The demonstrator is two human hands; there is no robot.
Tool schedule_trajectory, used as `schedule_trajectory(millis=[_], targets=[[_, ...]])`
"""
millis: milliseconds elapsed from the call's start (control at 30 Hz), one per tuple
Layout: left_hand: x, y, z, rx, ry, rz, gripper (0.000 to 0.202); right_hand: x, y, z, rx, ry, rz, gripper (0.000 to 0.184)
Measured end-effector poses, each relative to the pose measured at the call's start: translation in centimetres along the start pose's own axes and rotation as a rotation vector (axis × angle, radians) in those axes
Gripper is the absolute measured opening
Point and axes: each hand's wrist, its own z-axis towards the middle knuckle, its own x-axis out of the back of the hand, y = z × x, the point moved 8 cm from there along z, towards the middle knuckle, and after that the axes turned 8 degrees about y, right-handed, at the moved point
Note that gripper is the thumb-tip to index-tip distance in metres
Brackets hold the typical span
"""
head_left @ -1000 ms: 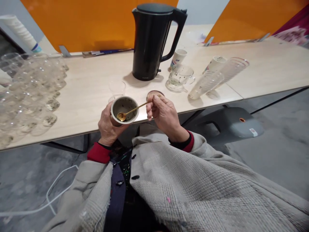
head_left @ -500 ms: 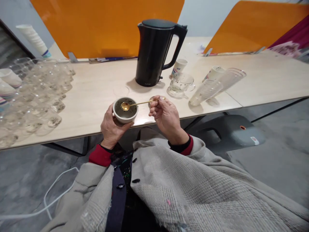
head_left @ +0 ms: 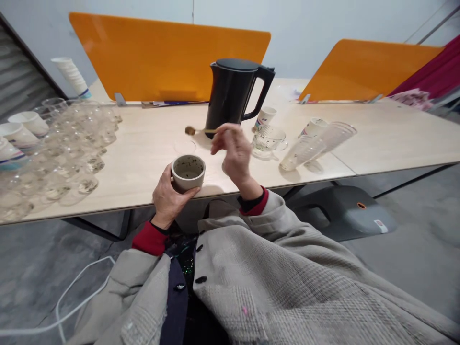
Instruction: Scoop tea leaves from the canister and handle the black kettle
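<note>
My left hand [head_left: 170, 197] is wrapped round the near left side of a pale round cup [head_left: 188, 183] at the table's front edge. Dark flecks cling to the inside of the cup, which holds some murky liquid. Above and beyond its rim, my right hand [head_left: 233, 152] grips a gold spoon [head_left: 207, 131] by the handle. The spoon's bowl points left, clear of the cup. A little blur softens the right fingers. Right behind that hand stands a black electric kettle [head_left: 230, 91], with a glass cup [head_left: 269, 141] to the right.
Many clear plastic cups [head_left: 64, 158] with bits in them crowd the table's left side, beside paper cups [head_left: 21, 134]. A leaning stack of plastic cups [head_left: 319, 146] lies at right. Orange dividers [head_left: 168, 60] line the back; a grey stool [head_left: 345, 211] stands below.
My right hand has lifted the spoon out of the cup and moved it up and away from me. The left hand still holds the cup. The camera view has tilted up.
</note>
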Motion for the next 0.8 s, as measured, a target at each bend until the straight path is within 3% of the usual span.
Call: schedule_trajectory(millis=[100, 200, 400, 600, 800], targets=[[0.1, 0.1, 0.0, 0.006, 0.001, -0.006, 0.107, -2.0, 2.5, -0.4, -0.011, -0.172, -0.107, 0.055], [0.1, 0.1, -0.1, 0.018, -0.009, -0.008, 0.106, -1.8, 3.3, -0.3, -0.025, -0.139, -0.109, 0.059], [0.1, 0.0, -0.1, 0.015, -0.005, 0.004, 0.108, -1.0, 1.9, -0.2, 0.021, -0.078, -0.089, 0.054], [0.0, 0.0, -0.1, 0.021, 0.0, -0.004, 0.108, -3.2, 2.2, -0.2, 0.045, -0.269, -0.144, 0.055], [0.0, 0.0, -0.1, 0.02, -0.007, -0.008, 0.106, -2.5, 1.2, 0.5, 0.066, -0.173, -0.091, 0.05]])
